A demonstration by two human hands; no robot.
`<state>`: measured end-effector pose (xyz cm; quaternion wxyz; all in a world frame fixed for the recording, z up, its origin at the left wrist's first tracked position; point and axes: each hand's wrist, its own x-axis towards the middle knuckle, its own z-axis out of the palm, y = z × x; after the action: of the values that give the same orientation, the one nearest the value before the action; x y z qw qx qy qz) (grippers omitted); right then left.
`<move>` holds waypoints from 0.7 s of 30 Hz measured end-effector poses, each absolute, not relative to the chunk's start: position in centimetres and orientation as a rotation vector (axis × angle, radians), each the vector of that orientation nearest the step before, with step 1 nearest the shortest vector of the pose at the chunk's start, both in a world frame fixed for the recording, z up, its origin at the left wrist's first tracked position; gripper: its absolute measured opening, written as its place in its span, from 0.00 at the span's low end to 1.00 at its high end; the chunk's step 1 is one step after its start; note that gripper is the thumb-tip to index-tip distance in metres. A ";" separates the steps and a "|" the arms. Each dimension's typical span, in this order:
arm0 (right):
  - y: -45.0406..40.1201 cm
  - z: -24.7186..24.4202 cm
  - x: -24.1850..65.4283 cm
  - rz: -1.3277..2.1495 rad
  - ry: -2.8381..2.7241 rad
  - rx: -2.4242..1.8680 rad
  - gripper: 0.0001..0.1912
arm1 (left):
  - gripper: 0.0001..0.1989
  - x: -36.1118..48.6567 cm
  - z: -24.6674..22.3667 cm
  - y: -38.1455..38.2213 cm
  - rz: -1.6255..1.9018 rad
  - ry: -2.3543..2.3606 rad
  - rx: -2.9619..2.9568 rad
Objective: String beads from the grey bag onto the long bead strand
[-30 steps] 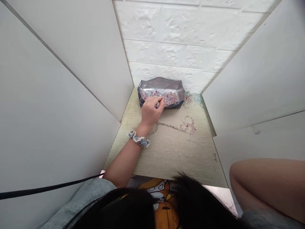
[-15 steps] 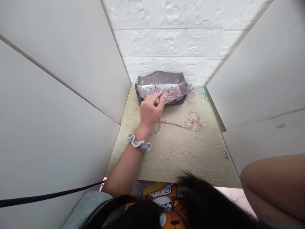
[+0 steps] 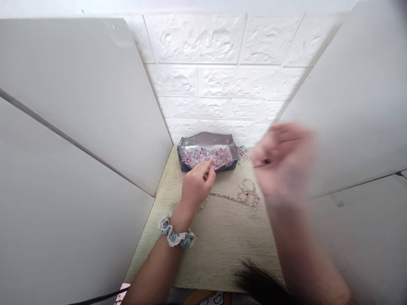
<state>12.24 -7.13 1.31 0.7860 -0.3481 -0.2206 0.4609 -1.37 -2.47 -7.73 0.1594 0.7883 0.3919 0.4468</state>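
My left hand (image 3: pixel 199 180), a blue and white scrunchie (image 3: pixel 177 232) on its wrist, is over the front edge of a dark folded box (image 3: pixel 206 139). Its thumb and fingers are pinched together, and what they hold is too small to make out. Pink, red and clear beads (image 3: pixel 193 157) cover the bottom of the box. A beaded strand (image 3: pixel 227 197) runs from beside my left wrist to loops on the right. My right hand (image 3: pixel 282 163) is raised to the right of the box, blurred by motion, its fingers curled in; anything in them cannot be made out.
The box stands on a pale wooden board (image 3: pixel 222 254) against a white brick-patterned wall (image 3: pixel 213 80). White panels (image 3: pixel 79 106) close in on the left and right. More beaded strands (image 3: pixel 244 154) lie beside the box.
My right hand has come into view, raised on the right. My left hand stays pinched by the box. The view has tilted up, so more wall shows and the box appears lower.
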 end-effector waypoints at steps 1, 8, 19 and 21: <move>-6.3 0.5 12.0 1.068 -0.419 -0.722 0.10 | 0.15 -1.3 -7.7 -2.6 1.294 1.096 2.295; -1.9 -6.2 11.1 1.423 0.000 -0.627 0.06 | 0.16 -1.1 -8.5 -2.4 1.301 1.103 2.415; -3.3 -6.6 9.6 1.480 0.010 -0.547 0.09 | 0.10 -1.3 -8.3 -2.2 1.177 1.012 2.418; -3.5 -6.7 9.7 1.470 -0.018 -0.555 0.09 | 0.10 -1.2 -8.0 -2.4 1.132 0.982 2.400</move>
<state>9.72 -3.51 -6.71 0.7069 -0.2497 -0.0082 0.6617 -1.23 -2.41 -8.04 0.1557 0.8379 0.3429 0.3951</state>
